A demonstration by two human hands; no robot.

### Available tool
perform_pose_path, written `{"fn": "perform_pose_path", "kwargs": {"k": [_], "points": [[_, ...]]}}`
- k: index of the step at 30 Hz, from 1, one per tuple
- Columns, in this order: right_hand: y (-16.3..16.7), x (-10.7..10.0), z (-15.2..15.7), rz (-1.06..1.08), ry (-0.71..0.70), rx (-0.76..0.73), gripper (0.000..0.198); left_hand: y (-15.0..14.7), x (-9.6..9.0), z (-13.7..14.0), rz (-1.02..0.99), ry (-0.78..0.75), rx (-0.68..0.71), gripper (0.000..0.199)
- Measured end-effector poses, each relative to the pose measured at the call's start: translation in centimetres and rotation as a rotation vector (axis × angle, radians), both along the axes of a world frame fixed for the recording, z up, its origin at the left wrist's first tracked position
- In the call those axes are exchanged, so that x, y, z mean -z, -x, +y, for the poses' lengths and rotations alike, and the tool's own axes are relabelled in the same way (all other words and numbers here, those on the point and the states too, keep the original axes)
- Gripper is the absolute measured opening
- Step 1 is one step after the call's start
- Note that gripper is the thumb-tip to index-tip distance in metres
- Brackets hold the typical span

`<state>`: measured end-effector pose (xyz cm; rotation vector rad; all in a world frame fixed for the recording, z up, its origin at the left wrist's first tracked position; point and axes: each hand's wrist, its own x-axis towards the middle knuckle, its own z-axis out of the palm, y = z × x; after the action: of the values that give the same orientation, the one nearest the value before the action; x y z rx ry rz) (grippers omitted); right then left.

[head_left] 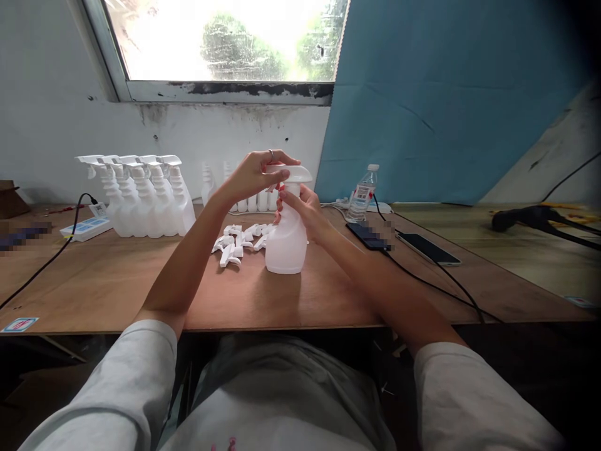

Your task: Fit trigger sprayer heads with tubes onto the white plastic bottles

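Observation:
A translucent white spray bottle (286, 247) stands upright on the table in front of me. On its neck sits a white trigger spray head (300, 173). My left hand (258, 170), with a ring on one finger, is closed around the spray head from the left. My right hand (307, 210) wraps the bottle just below the head, its thumb on the near side. Part of the trigger is hidden by my fingers. Left of the bottle lies a small pile of loose white trigger spray heads (231, 247).
A row of several spray bottles (148, 203) with heads stands at the left. More white bottles (256, 202) are behind my hands by the wall. At the right are a clear water bottle (362, 199), two phones (370, 235) and black cables (429, 288). A power strip (87, 228) lies far left.

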<state>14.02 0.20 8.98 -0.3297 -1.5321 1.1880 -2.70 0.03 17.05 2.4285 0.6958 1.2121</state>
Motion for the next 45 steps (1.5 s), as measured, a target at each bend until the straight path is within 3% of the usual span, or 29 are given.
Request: {"fn": "perform_pose_path", "kwargs": {"k": [12,21,28,32,35,41,45], "points": [[-0.4,-0.1,-0.3,0.039,-0.007,-0.103,0.041,0.0,-0.1,-0.5,0.035,-0.025,0.003,0.03],[0.2,-0.2,-0.7,-0.021,-0.035,0.103,0.044,-0.2,0.0,-0.5,0.026,-0.065,-0.008,0.028],[0.2,-0.3,-0.7,-0.023,-0.012,0.118,0.045,-0.2,0.0,-0.5,0.018,-0.081,-0.036,0.028],[-0.1,-0.1,-0.5,-0.026,-0.021,0.041,0.048,-0.1,0.0,-0.3,0.014,-0.08,-0.016,0.032],[-0.3,0.1,-0.4,0.0,-0.031,-0.021,0.049,-0.1,0.0,-0.3,0.011,-0.063,0.001,0.033],[-0.2,0.4,-0.1,0.019,-0.059,0.032,0.047,0.1,0.0,-0.2,-0.001,-0.028,0.009,0.034],[-0.6,0.3,-0.1,0.009,-0.036,0.012,0.049,0.1,0.7,1.1,-0.047,0.077,0.089,0.05]]}}
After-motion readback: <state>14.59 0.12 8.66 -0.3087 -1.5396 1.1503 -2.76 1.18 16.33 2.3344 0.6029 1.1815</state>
